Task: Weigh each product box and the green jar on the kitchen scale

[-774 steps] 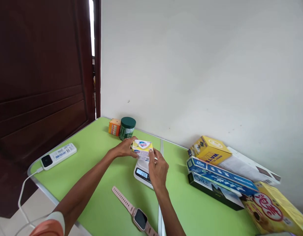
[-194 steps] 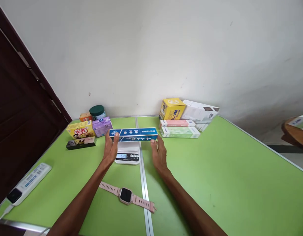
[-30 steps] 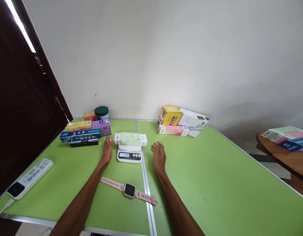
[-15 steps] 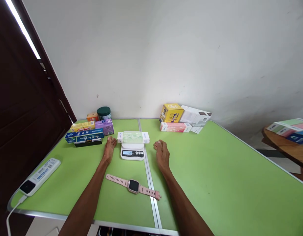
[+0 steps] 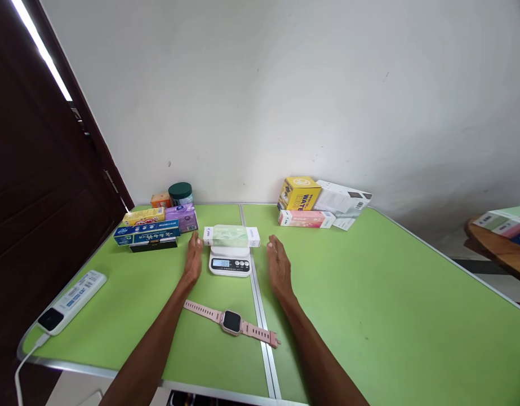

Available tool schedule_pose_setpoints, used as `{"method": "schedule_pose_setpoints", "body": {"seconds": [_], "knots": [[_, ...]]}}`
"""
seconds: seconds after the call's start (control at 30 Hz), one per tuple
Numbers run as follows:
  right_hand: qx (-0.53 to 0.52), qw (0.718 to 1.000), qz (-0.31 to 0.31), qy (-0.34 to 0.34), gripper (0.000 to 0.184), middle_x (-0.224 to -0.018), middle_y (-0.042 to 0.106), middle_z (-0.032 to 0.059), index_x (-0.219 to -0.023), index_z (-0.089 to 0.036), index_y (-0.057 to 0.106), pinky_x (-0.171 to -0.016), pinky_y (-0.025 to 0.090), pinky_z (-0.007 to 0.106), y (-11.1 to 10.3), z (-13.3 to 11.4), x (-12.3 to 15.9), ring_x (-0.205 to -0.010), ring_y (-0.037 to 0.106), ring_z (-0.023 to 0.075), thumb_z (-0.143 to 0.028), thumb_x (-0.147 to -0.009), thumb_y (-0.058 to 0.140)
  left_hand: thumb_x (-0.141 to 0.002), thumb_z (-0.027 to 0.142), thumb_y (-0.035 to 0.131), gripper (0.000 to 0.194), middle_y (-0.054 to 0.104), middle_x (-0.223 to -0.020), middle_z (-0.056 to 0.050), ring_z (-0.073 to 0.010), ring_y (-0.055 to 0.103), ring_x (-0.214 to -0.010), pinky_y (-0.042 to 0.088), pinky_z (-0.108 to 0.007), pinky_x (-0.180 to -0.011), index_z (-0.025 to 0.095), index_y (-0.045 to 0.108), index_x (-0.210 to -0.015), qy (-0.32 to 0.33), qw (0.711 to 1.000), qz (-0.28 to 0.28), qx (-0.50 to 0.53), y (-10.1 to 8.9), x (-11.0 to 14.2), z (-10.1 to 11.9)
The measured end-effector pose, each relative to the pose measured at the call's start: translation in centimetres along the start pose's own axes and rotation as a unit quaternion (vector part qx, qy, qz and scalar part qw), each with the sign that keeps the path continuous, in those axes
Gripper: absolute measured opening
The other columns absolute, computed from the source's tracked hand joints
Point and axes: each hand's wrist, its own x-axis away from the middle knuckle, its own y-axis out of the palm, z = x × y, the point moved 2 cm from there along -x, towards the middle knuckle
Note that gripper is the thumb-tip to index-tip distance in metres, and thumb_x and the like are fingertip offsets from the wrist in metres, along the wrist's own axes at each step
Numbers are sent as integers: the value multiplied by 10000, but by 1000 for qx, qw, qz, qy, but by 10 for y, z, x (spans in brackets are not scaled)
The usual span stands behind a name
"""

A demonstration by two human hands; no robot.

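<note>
A green and white carton [image 5: 231, 236] lies crosswise on a white digital scale [image 5: 230, 272], whose lit display shows figures that look like 380. Just left of the scale, my left hand [image 5: 193, 260] is held on edge with fingers extended, holding nothing. On the other side my right hand [image 5: 279, 267] is also stretched out, palm facing inward, apart from the carton's right end. Closer to me, a pink-strapped smartwatch [image 5: 231, 321] lies flat with its dark screen up.
At the back left stand a blue box [image 5: 147, 232], a yellow box [image 5: 143, 216], a purple pack [image 5: 182, 218] and a green-lidded jar [image 5: 181, 193]. A yellow box marked WATE [image 5: 300, 193], a pink carton [image 5: 306, 219] and a white box [image 5: 343, 202] sit back right. A white corded device [image 5: 72, 302] lies left.
My fingers have straightened, and both hands now stand more upright beside the scale. The whole view has shifted slightly. Carton and scale stay in place.
</note>
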Motion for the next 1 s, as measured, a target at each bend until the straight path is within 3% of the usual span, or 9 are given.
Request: {"method": "schedule_pose_setpoints", "body": {"seconds": [0.1, 0.23, 0.33, 0.47, 0.6, 0.77, 0.87, 1.0], "knots": [[-9, 999, -50, 4, 887, -1667, 503, 189, -1562, -152, 556, -1319, 305, 567, 10, -10, 6, -1573, 447, 346, -804, -964, 479, -969, 821, 454, 946, 211, -1824, -120, -281, 137, -1707, 95, -446, -1390, 220, 348, -1692, 16, 997, -19, -67, 11, 13, 5], [0, 997, -72, 0, 921, -1688, 478, 175, -1590, -147, 538, -1341, 264, 550, 19, -19, 14, -1601, 403, 341, -817, -962, 463, -958, 849, 414, 1015, 224, -1818, -148, -301, 169, -1702, 120, -467, -1388, 194, 269, -1719, -5, 996, -49, -80, 22, 25, 12], [3, 998, -68, 5, 930, -1698, 465, 162, -1616, -147, 512, -1345, 251, 539, 20, -25, 17, -1612, 380, 344, -806, -960, 479, -957, 843, 427, 989, 225, -1820, -141, -312, 158, -1703, 123, -458, -1388, 212, 300, -1708, 2, 996, -41, -78, 25, 30, 22], [-11, 997, -78, -13, 919, -1731, 419, 126, -1651, -167, 465, -1356, 230, 520, 31, -47, 22, -1639, 332, 326, -785, -971, 490, -990, 821, 384, 944, 204, -1827, -128, -303, 159, -1703, 150, -431, -1383, 222, 277, -1711, 61, 996, 4, -70, 17, 34, 48], [-38, 989, -138, -36, 920, -1757, 376, 100, -1676, -206, 424, -1351, 243, 534, 76, -86, 31, -1655, 297, 326, -799, -975, 475, -1019, 792, 354, 879, 295, -1794, -129, -293, 256, -1675, 223, -407, -1363, 233, 290, -1695, 111, 983, 124, -73, -22, 24, 78], [-101, 964, -244, -27, 1027, -1780, 317, 103, -1711, -187, 340, -1357, 222, 536, 165, -129, 42, -1673, 246, 325, -860, -947, 474, -1034, 720, 439, 780, 408, -1721, -176, -313, 380, -1608, 282, -460, -1335, 207, 378, -1619, 116, 949, 257, -139, -103, -9, 102], [-123, 953, -275, -42, 1056, -1776, 323, 111, -1703, -178, 358, -1362, 194, 544, 212, -137, 45, -1679, 224, 333, -889, -930, 464, -1060, 647, 428, 724, 435, -1699, -205, -316, 390, -1602, 279, -461, -1329, 165, 391, -1598, 109, 928, 297, -195, -144, -29, 103], [-95, 950, -295, -33, 1114, -1764, 335, 165, -1692, -136, 368, -1353, 184, 583, 248, -125, 46, -1668, 247, 363, -929, -912, 415, -1072, 553, 426, 652, 517, -1631, -247, -352, 413, -1589, 224, -526, -1335, 123, 435, -1562, 50, 903, 315, -289, -172, -46, 87]]}}
